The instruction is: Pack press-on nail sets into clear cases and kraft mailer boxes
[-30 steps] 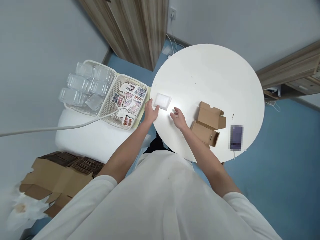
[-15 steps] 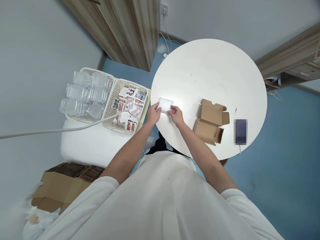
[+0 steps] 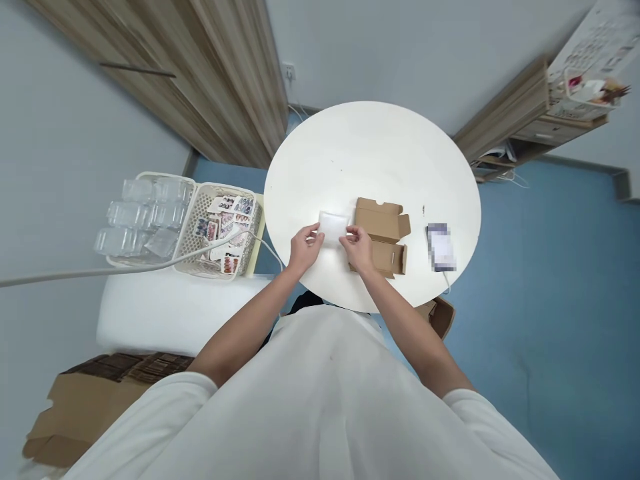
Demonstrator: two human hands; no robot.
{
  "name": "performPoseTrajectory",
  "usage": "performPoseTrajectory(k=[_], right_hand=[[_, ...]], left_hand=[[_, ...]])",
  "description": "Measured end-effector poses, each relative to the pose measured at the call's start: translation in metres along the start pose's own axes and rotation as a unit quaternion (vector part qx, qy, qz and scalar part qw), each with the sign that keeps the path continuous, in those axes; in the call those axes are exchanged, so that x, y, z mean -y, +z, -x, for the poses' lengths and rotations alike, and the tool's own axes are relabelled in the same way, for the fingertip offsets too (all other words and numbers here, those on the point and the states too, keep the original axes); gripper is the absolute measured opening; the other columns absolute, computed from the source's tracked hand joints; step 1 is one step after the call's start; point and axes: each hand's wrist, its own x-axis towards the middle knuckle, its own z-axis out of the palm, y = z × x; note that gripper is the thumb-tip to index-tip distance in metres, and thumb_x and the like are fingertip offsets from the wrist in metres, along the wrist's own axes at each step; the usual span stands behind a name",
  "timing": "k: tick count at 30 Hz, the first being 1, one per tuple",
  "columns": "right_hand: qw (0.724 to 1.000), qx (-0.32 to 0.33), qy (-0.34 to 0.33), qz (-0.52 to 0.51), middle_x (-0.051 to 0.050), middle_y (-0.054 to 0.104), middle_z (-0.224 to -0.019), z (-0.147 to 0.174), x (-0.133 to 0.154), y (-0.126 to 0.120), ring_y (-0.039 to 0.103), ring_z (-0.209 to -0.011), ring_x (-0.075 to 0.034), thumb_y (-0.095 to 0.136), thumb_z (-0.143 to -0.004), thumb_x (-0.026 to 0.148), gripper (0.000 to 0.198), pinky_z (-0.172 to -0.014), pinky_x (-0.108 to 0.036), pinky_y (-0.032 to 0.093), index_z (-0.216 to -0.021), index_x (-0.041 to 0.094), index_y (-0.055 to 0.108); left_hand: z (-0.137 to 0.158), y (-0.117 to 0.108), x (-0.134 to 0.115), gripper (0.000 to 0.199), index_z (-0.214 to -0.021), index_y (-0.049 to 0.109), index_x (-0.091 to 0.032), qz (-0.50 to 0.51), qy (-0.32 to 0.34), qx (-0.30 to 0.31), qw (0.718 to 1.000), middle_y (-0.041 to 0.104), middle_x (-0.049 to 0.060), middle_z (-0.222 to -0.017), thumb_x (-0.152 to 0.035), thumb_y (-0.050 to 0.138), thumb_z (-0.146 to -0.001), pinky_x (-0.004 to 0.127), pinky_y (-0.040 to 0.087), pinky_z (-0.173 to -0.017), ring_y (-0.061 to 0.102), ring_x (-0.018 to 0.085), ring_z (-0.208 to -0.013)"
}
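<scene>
Between my two hands is a small white packet [image 3: 333, 228], flat and soft-looking, held just above the round white table [image 3: 380, 147]. My left hand [image 3: 305, 247] pinches its left edge with thumb and fingers. On the opposite edge, my right hand [image 3: 358, 248] has a similar pinch. What lies inside the packet cannot be made out. Close by on the right, partly behind my right hand, an unfolded brown cardboard box [image 3: 383, 220] lies with its lid up and flaps spread.
A phone-like device [image 3: 441, 247], blurred out, lies at the table's right with a cable. To the left, one basket [image 3: 197, 200] holds cards of press-on nails, another clear plastic containers [image 3: 127, 215]. A white cable [image 3: 165, 262] crosses over them. Flattened cardboard [image 3: 80, 407] is stacked lower left.
The view has turned, so table and baskets appear further left. My hands have carried the white packet rightward over the table, closer to the cardboard box.
</scene>
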Motion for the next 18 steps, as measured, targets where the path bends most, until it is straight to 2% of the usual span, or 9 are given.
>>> performPoseTrajectory(k=[4, 8, 12, 15, 18], right_hand=[[1.0, -0.022, -0.008, 0.008, -0.007, 0.063, -0.1, 0.015, -0.017, -0.058, 0.061, -0.084, -0.018, 0.057, -0.069, 0.031, 0.037, -0.077, -0.035, 0.051, -0.103, 0.018, 0.05], [0.998, -0.027, -0.01, 0.049, -0.008, 0.061, -0.102, 0.021, -0.039, -0.095, 0.062, -0.079, -0.019, 0.056, -0.069, 0.027, 0.037, -0.076, -0.036, 0.051, -0.104, 0.019, 0.049], [0.994, -0.008, -0.003, 0.107, -0.005, 0.06, -0.094, 0.02, -0.061, -0.107, 0.061, -0.069, -0.017, 0.054, -0.068, 0.02, 0.033, -0.075, -0.036, 0.049, -0.1, 0.021, 0.049], [0.99, 0.019, -0.007, 0.14, -0.003, 0.058, -0.087, 0.015, -0.075, -0.104, 0.058, -0.065, -0.016, 0.052, -0.068, 0.016, 0.03, -0.071, -0.035, 0.048, -0.098, 0.02, 0.049], [0.982, 0.034, -0.012, 0.183, -0.003, 0.057, -0.081, 0.01, -0.086, -0.096, 0.056, -0.069, -0.018, 0.05, -0.069, 0.013, 0.029, -0.07, -0.034, 0.045, -0.097, 0.019, 0.049]], left_hand=[[0.021, 0.039, -0.024, 0.044, -0.116, 0.055, -0.017, -0.044, 0.037, 0.098, 0.994, 0.059, 0.01, -0.113, -0.038, 0.055, -0.077, 0.031, 0.052, -0.074, 0.06, 0.018, -0.088], [0.036, 0.07, -0.036, 0.05, -0.123, 0.046, -0.018, -0.092, 0.051, 0.182, 0.978, 0.06, 0.01, -0.112, -0.039, 0.053, -0.078, 0.035, 0.05, -0.079, 0.06, 0.021, -0.093], [0.044, 0.091, -0.035, 0.055, -0.126, 0.039, -0.017, -0.17, 0.04, 0.231, 0.957, 0.06, 0.011, -0.111, -0.032, 0.053, -0.075, 0.041, 0.047, -0.082, 0.058, 0.027, -0.098], [0.045, 0.103, -0.03, 0.056, -0.121, 0.042, -0.014, -0.236, 0.023, 0.248, 0.939, 0.054, 0.016, -0.12, -0.027, 0.056, -0.069, 0.043, 0.043, -0.088, 0.051, 0.032, -0.11], [0.044, 0.112, -0.025, 0.059, -0.121, 0.041, -0.012, -0.291, -0.005, 0.267, 0.919, 0.046, 0.018, -0.128, -0.026, 0.057, -0.066, 0.04, 0.04, -0.092, 0.045, 0.032, -0.118]])
